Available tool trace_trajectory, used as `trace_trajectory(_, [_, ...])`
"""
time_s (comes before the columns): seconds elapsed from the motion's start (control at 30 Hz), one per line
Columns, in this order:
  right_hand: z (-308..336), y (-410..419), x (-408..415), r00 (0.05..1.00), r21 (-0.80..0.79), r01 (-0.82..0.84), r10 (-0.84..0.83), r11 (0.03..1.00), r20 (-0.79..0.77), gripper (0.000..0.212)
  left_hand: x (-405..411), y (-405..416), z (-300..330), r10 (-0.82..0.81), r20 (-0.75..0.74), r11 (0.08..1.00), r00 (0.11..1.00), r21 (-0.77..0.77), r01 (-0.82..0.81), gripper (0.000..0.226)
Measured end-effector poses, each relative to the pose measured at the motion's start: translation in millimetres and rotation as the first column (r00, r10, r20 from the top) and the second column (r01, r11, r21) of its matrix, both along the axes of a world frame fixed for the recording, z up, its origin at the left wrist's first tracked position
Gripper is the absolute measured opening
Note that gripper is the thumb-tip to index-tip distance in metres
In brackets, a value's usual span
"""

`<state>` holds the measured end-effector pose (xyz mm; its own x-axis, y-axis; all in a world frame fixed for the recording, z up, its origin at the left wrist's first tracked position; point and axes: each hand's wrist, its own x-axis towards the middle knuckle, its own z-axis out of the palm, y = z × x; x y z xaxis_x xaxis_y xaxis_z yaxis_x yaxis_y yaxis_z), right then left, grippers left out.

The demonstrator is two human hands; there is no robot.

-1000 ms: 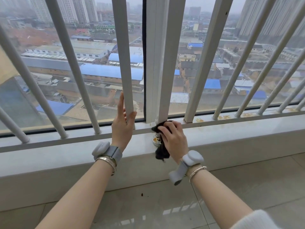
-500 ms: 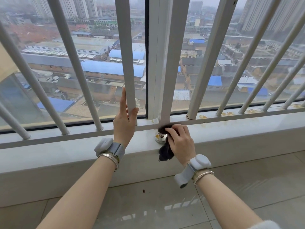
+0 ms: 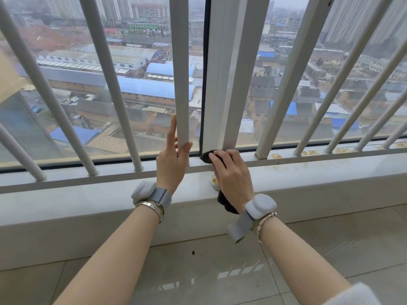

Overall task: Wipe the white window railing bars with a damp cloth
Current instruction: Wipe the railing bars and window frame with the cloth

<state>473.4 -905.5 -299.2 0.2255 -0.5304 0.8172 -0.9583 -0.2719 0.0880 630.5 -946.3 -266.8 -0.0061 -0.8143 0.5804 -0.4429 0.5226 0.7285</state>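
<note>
White railing bars run upward across the window; a flat bar [image 3: 181, 69] stands left of centre and another flat bar [image 3: 237, 84] just right of it. My left hand [image 3: 172, 157] rests against the base of the left flat bar, index finger straight up its left side and thumb on its right. My right hand [image 3: 231, 172] grips a dark cloth [image 3: 207, 156] and presses it against the foot of the right flat bar on the bottom rail [image 3: 88, 179]. The cloth's tail hangs below my palm over the sill.
A pale stone sill [image 3: 319, 179] runs the full width below the rail, with rust-coloured stains to the right. A small round fitting [image 3: 214, 182] sits on the sill beside my right hand. Round bars [image 3: 110, 84] stand left and right. Glossy floor tiles lie below.
My right hand has carried the cloth up from the round fitting on the sill to the foot of the flat bar. My left hand stays on its bar.
</note>
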Motion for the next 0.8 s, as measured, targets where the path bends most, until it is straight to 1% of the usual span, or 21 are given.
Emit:
trace_trajectory(0.07, [0.9,-13.5,15.8,0.996,0.025,0.075,-0.073,0.997,-0.055,0.022,1.2,0.8,1.0,-0.003,0.004,1.0,1.0,0.005,0.003,0.067])
trace_trajectory(0.17, [0.5,-18.7,36.1,0.965,0.169,0.235,-0.208,0.957,-0.162,0.017,1.7,1.7,0.5,-0.022,-0.006,1.0,1.0,0.014,0.022,0.068])
trace_trajectory(0.23, [6.6,-18.4,45.2,0.946,0.252,0.3,-0.253,0.92,-0.203,0.021,2.1,0.5,2.1,-0.033,-0.021,0.999,0.999,0.02,0.033,0.068])
trace_trajectory(0.3, [8.7,-11.0,44.0,0.933,0.284,0.332,-0.268,0.9,-0.239,0.022,3.6,0.4,2.1,-0.042,-0.022,0.999,0.999,0.023,0.043,0.068])
trace_trajectory(0.4, [6.0,1.6,35.1,0.922,0.269,0.339,-0.261,0.901,-0.286,0.026,3.9,0.4,1.0,-0.043,-0.016,0.999,0.999,0.014,0.043,0.068])
trace_trajectory(0.53, [15.9,-6.4,41.8,0.922,0.289,0.369,-0.309,0.883,-0.233,0.034,4.1,-2.1,-0.1,-0.03,0.014,0.999,0.999,-0.013,0.03,0.067])
trace_trajectory(0.6, [18.3,-12.5,44.5,0.919,0.292,0.374,-0.308,0.88,-0.247,0.029,4.9,-2.8,-1.2,-0.038,0.016,0.999,0.999,-0.016,0.038,0.068])
trace_trajectory(0.67, [15.0,-11.0,42.7,0.926,0.312,0.348,-0.272,0.884,-0.262,0.026,5.7,-3.5,-1.3,-0.044,0.021,0.999,0.999,-0.019,0.044,0.068])
trace_trajectory(0.7, [13.4,-7.0,40.7,0.933,0.329,0.333,-0.258,0.883,-0.252,0.03,5.9,-3.5,-1.5,-0.044,0.026,0.999,0.999,-0.02,0.045,0.068])
trace_trajectory(0.77, [11.4,2.4,35.0,0.947,0.307,0.299,-0.241,0.903,-0.215,0.037,5.8,-3.4,-2.1,-0.036,0.03,0.999,0.999,-0.023,0.037,0.066])
trace_trajectory(0.8, [9.8,6.8,30.6,0.954,0.269,0.276,-0.229,0.923,-0.194,0.035,5.1,-3.0,-2.1,-0.035,0.025,0.999,0.999,-0.022,0.035,0.066])
